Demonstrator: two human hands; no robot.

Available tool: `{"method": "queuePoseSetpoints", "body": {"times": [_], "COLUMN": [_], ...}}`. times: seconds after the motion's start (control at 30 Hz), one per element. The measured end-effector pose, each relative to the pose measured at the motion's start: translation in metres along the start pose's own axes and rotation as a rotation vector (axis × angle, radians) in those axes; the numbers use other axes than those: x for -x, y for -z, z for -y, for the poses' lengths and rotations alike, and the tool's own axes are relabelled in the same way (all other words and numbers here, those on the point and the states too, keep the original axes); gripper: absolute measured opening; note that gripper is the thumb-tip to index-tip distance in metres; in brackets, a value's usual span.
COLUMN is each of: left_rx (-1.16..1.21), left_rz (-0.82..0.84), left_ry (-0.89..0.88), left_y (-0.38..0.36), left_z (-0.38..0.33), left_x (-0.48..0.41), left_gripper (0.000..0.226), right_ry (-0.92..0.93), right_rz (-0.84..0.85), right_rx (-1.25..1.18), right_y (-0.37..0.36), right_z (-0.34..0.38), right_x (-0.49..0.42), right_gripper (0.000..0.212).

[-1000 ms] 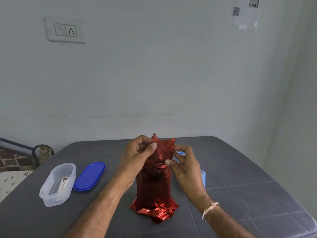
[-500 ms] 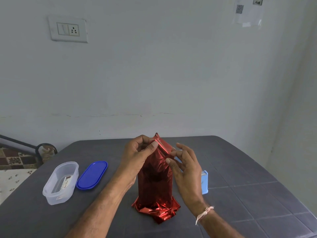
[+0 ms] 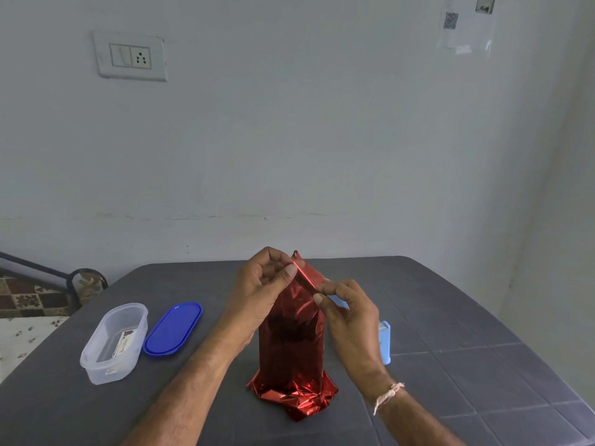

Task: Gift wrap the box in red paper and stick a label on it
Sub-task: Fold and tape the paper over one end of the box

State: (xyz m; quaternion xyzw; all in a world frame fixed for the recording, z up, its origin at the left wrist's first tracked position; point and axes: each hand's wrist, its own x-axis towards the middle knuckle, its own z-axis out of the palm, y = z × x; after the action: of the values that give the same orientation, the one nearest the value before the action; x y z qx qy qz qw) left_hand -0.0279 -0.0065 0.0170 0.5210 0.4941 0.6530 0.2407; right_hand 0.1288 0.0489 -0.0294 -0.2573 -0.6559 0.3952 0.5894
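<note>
The box (image 3: 291, 342) stands upright on the worktop (image 3: 467, 381), open end up for folding. Above the box, left hand (image 3: 267, 284) and right hand (image 3: 349, 313) each pinch the paper (image 3: 306, 276), likely creasing its top flap.

The top of the shiny red foil paper (image 3: 291, 336), which stood open and spread upward a second ago, now lies folded over into a slanted crease (image 3: 304, 276). The crease runs from the thumb of the left hand (image 3: 264, 291) down to the right hand (image 3: 351, 317). The right hand's fingers, earlier stretched along the paper's side, now curl and pinch the crease's lower end.
</note>
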Motion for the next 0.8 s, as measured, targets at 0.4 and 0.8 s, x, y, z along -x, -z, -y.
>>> {"method": "queuePoseSetpoints", "body": {"times": [0.4, 0.8], "left_rx": [-0.035, -0.108], "left_rz": [0.077, 0.104], "left_ry": [0.071, 0.046], "left_y": [0.008, 0.014], "left_z": [-0.004, -0.003], "left_x": [-0.011, -0.029], "left_gripper": [0.031, 0.025], "right_ry": [-0.077, -0.134], "right_rz": [0.005, 0.064], "right_rx": [0.130, 0.458], "right_y": [0.001, 0.004], "right_z": [0.011, 0.023], "right_x": [-0.007, -0.024], "right_gripper": [0.020, 0.007]}}
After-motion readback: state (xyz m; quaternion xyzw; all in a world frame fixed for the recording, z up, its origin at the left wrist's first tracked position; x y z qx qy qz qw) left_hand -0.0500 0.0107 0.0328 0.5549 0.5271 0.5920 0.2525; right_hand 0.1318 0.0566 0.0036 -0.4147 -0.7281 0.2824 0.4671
